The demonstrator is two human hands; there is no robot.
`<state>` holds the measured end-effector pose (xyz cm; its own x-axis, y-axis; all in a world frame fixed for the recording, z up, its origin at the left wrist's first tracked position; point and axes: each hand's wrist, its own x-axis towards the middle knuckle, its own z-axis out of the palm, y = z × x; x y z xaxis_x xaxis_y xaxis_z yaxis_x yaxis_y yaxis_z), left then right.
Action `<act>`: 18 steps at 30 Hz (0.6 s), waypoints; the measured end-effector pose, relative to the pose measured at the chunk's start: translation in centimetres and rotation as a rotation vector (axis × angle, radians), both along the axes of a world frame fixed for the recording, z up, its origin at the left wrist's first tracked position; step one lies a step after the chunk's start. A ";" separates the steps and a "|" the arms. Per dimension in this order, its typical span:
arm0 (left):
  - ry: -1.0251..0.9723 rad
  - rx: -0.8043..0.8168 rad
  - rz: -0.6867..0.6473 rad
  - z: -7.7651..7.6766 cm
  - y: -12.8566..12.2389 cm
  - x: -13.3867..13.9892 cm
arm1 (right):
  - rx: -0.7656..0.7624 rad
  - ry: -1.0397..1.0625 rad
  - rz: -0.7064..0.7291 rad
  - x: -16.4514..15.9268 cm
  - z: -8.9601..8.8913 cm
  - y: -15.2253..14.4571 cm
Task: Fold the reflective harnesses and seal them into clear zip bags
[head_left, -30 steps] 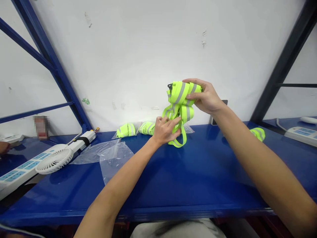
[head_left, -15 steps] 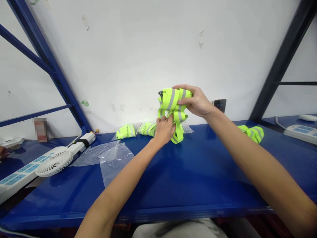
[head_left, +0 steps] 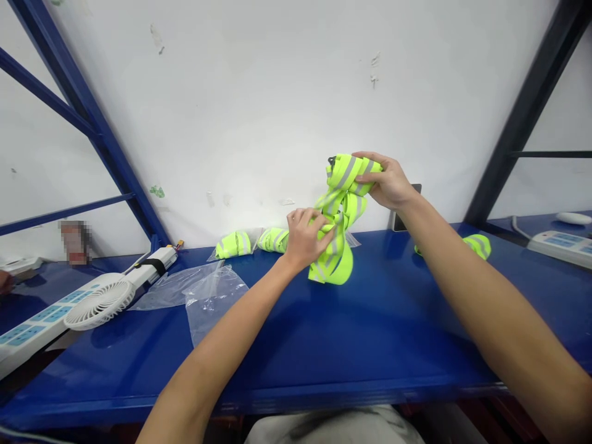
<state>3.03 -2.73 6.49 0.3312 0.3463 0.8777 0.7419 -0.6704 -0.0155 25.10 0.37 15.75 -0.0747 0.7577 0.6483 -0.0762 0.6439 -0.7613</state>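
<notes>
A neon yellow-green reflective strap (head_left: 345, 176) with grey stripes hangs in the air above the blue table, its upper part bundled and its lower part in loose loops. My right hand (head_left: 388, 182) is closed on the bundle at the top right, thumb in front. Lower down, my left hand (head_left: 306, 235) pinches the loose loops, which partly hide behind its fingers. A small black clip (head_left: 332, 161) shows at the bundle's upper left. Behind my left hand lie two more rolled straps, one strap roll (head_left: 234, 245) farther left and another strap roll (head_left: 274, 240) beside it.
Clear plastic bags (head_left: 215, 295) lie left on the blue table (head_left: 351, 345). Farther left are a white fan (head_left: 99, 305) and a power strip (head_left: 50, 314). Another yellow-green strap (head_left: 477, 245) lies behind my right forearm, near a phone (head_left: 396, 222) leaning on the wall.
My right hand has moved right and slightly up with the bundle. The strap is drawn out longer between my hands, and its lower loops have spread over the table.
</notes>
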 end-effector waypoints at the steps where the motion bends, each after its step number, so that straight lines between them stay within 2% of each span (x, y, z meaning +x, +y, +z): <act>1: 0.030 0.038 -0.016 0.0 -0.1 0.1 | -0.006 0.012 -0.010 0.4 -0.1 0.3; 8: 0.240 0.056 -0.140 -0.5 0.2 0.1 | 0.027 0.017 -0.054 2.2 -0.2 1.2; 12: 0.259 0.031 -0.091 -0.7 0.7 -0.2 | 0.039 0.041 -0.034 2.5 0.0 1.0; 18: 0.226 -0.083 -0.005 -0.6 0.3 0.6 | 0.070 0.026 -0.077 2.7 0.3 0.7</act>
<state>3.67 -2.44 5.84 0.5176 0.4123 0.7498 0.7226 -0.6799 -0.1249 27.84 1.10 16.01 -0.0007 0.7134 0.7008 -0.0440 0.7001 -0.7127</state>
